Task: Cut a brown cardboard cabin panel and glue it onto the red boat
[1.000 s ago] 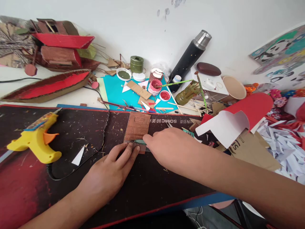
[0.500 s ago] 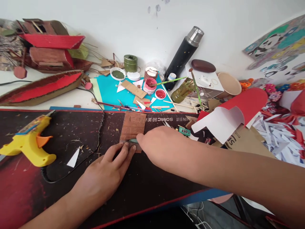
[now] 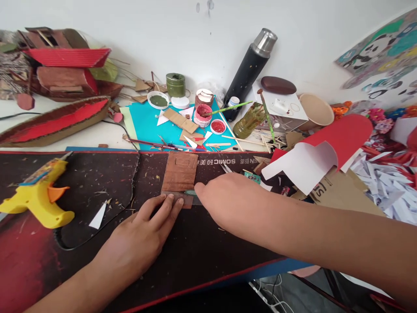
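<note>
A brown painted cardboard piece [image 3: 180, 171] lies on the dark mat, with a thin dark ruler-like strip [image 3: 197, 200] across its lower end. The fingertips of my left hand [image 3: 140, 230] press down on the strip and the cardboard, fingers slightly apart. My right hand [image 3: 224, 198] is closed at the cardboard's right edge. A greenish tool tip [image 3: 190, 192] shows beside its thumb; the rest of the tool is hidden by the hand.
A yellow glue gun [image 3: 42, 191] with a black cord lies at the left. Behind are cardboard boats [image 3: 55, 124], paint pots [image 3: 176, 84] and a black flask [image 3: 249, 69]. Scissors [image 3: 226, 167] and red and white paper [image 3: 301, 167] are to the right.
My right hand and the greenish tip have shifted slightly right along the strip, relative to the cardboard. The whole view has moved a little. My left hand still presses on the strip.
</note>
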### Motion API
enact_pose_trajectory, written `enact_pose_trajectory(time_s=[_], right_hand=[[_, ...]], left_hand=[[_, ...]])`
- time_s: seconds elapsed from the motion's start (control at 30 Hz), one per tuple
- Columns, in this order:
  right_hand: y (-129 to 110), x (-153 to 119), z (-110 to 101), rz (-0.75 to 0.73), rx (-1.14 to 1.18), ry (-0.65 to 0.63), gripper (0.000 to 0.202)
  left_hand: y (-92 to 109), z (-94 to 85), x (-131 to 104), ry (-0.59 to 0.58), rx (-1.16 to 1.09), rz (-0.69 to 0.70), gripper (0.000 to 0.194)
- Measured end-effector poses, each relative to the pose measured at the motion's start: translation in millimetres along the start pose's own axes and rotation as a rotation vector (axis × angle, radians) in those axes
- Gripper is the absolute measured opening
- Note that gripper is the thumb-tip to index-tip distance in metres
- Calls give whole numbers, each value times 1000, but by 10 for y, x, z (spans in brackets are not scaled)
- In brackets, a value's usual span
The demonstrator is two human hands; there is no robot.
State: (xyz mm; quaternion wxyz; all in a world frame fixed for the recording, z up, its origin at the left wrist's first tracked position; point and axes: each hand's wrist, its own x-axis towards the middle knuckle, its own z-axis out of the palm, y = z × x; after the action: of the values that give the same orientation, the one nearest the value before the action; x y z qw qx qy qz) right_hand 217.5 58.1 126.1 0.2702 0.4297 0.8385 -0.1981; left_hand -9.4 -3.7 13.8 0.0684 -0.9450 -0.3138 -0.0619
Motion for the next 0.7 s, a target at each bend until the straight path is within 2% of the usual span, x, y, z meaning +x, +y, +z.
enact_pose_trajectory(time_s=[0.23,0.37,0.47,0.57,0.7], right_hand=[[20,-3,60,8,-6,27,18],[32,-91,70,-7,-17,98,17],[39,-223,95,65,27,168,15],[42,-324,225,157,118,232,16],[43,-317,544,179,268,291,22]], left_hand=[[-4,20,11,13,6,12,53],[-4,24,6,23,-1,0,52],[2,31,-2,26,-26,-20,53],[3,37,-8,51,-53,-30,54],[3,47,-7,105,-57,-30,51]])
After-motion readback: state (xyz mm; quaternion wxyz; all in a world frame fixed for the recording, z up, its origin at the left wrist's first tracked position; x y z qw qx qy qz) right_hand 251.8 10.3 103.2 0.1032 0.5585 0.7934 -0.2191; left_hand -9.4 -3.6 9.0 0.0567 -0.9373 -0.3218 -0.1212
